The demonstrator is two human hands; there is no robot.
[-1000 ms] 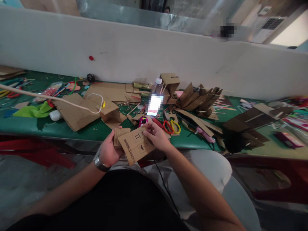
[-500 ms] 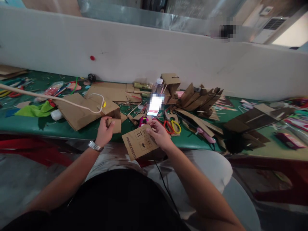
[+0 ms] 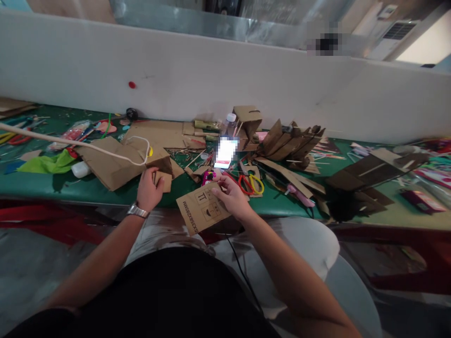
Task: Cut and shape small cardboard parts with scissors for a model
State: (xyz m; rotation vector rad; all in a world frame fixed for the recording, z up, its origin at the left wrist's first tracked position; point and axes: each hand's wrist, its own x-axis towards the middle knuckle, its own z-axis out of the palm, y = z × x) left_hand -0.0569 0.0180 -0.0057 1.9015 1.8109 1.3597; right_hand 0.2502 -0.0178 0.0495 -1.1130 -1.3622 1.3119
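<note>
My right hand (image 3: pixel 230 195) pinches the upper right corner of a flat cardboard piece (image 3: pixel 197 211) with black printing, tilted over my lap at the table's front edge. My left hand (image 3: pixel 149 188), a metal watch on its wrist, is closed around a small cardboard piece (image 3: pixel 165 182); part of that piece is hidden by the fingers. Just behind the left hand lies a larger folded cardboard sheet (image 3: pixel 112 162). A phone with a bright screen (image 3: pixel 226 152) stands beyond the right hand, above a small pink and black object (image 3: pixel 209 176).
Scissors with red and yellow handles (image 3: pixel 257 184) lie right of my right hand. Behind are a clear bottle (image 3: pixel 229 126), a cardboard box shape (image 3: pixel 248 115) and upright cardboard pieces (image 3: pixel 282 143). A pale cord (image 3: pixel 70 141) crosses the left side. Green cloth (image 3: pixel 49 162) lies there too.
My left hand has shifted slightly, its fingers reaching further over the small cardboard piece. The printed cardboard stays in my right hand, nearly unmoved. The whole view has shifted a little.
</note>
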